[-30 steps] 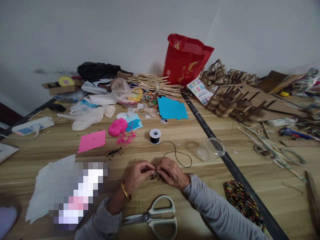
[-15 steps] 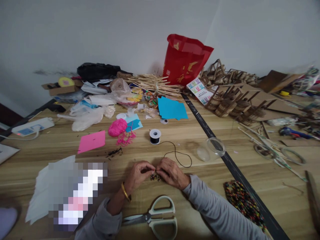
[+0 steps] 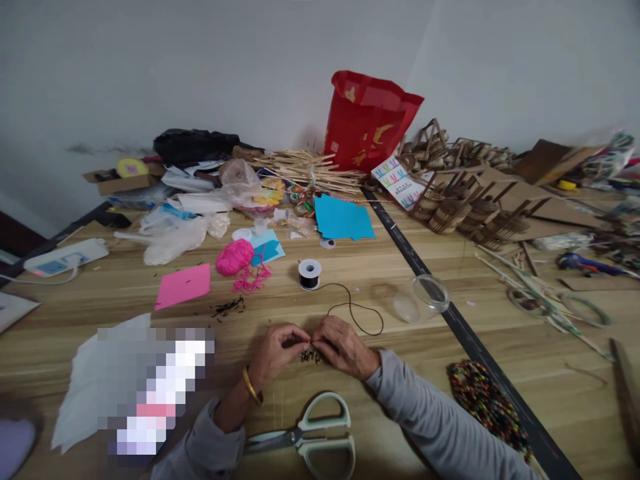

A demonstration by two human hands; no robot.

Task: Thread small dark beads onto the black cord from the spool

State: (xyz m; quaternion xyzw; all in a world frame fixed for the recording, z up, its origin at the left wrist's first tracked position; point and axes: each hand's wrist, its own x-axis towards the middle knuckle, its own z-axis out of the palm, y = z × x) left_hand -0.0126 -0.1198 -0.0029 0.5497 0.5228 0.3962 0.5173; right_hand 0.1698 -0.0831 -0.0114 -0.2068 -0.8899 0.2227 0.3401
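My left hand (image 3: 281, 348) and my right hand (image 3: 343, 345) meet fingertip to fingertip at the middle of the table. Both pinch something tiny; a small reddish spot shows between the tips, too small to name. Just below the fingertips hangs or lies a little cluster of dark and golden beads (image 3: 311, 357). A thin black cord (image 3: 351, 303) loops from behind my right hand to a white spool of black cord (image 3: 310, 274). Nearer my body lie scissors (image 3: 300, 437) with pale handles.
A heap of multicoloured beads (image 3: 487, 407) lies right of my right forearm. A clear jar (image 3: 423, 298) rests on its side. Pink yarn (image 3: 235, 257), pink paper (image 3: 183, 286) and white sheets (image 3: 83, 393) are on the left. A red bag (image 3: 370, 123) and small woven baskets (image 3: 450, 208) stand farther back.
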